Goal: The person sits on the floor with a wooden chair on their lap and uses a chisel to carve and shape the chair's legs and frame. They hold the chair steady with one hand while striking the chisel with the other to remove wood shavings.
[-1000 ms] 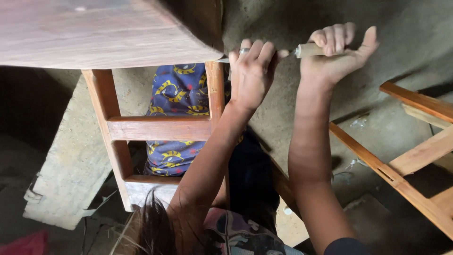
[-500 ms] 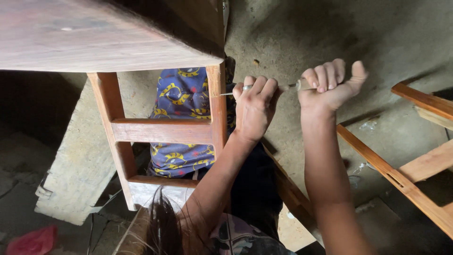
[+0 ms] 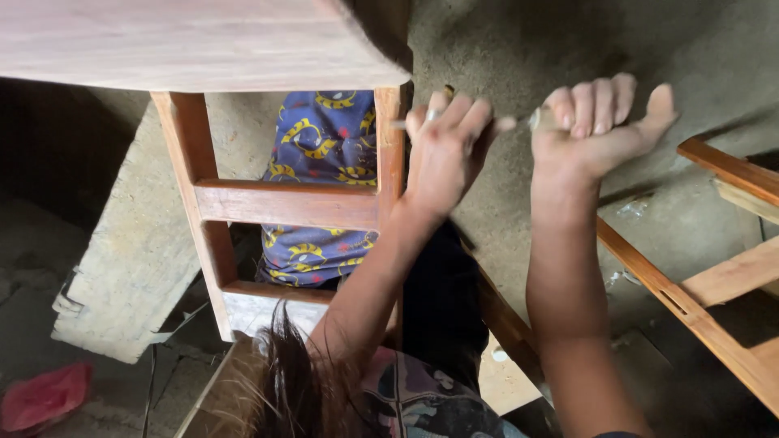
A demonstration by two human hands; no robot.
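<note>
A wooden furniture frame stands before me, with its upright leg (image 3: 389, 146) under a flat top (image 3: 187, 40). My left hand (image 3: 446, 154) wraps around the thin metal shaft of a hand tool (image 3: 511, 123), right against that leg, and a ring shows on one finger. My right hand (image 3: 596, 130) grips the tool's pale wooden handle, thumb stretched out to the right. The shaft's tip pokes out left of my left fingers, at the leg's edge. Both hands are about a hand's width apart on the same tool.
A cross rail (image 3: 284, 203) joins the frame's two legs, and blue patterned cloth (image 3: 324, 154) shows behind it. Another wooden frame (image 3: 714, 316) lies on the dusty floor at right. A concrete slab (image 3: 130, 251) and a red bag (image 3: 45, 397) sit at left. Dark hair (image 3: 300, 389) hangs low in view.
Both hands, with the tool, dropped lower along the leg from a second ago and now sit slightly higher again. The grip on the tool is the same.
</note>
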